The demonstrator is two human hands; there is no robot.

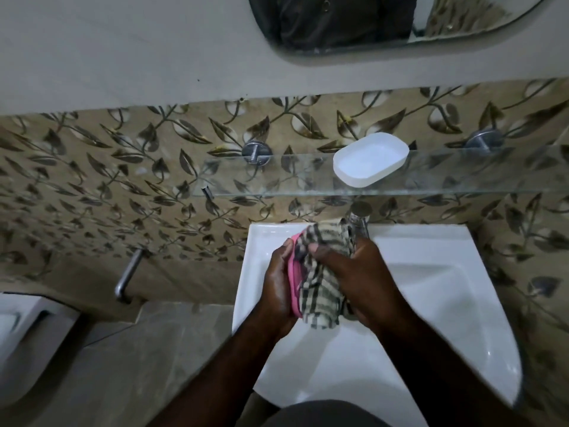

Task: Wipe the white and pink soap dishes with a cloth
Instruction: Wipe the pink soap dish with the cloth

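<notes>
Both forearms enter from the bottom edge and meet over the white sink (431,251). Left hand (277,285): fingers curled round the pink soap dish (292,272), holding it on edge, thumb tip at its upper end. Only a narrow strip of the dish's pink rim shows between the palm and the cloth. Right hand (360,278): closed on the checked cloth (323,291) (beige with dark stripes), thumb on top, pressing the bunched fabric against the dish. Cloth covers most of the dish; a loose end hangs below both hands, another sticks up just in front of the tap (360,217). Whether the cloth touches the tap cannot be told. Dish and cloth are held above the back left part of the basin, clear of its surface. White soap dish (371,163): upright on the glass shelf (462,177), open side up, above the tap and well apart from the hands. Shelf is fixed to the leaf-patterned wall tiles (92,186) by round metal brackets (256,152). Mirror (338,23) is at the top edge, above the shelf. Metal bar (127,272) juts from the wall to the left of the sink.
</notes>
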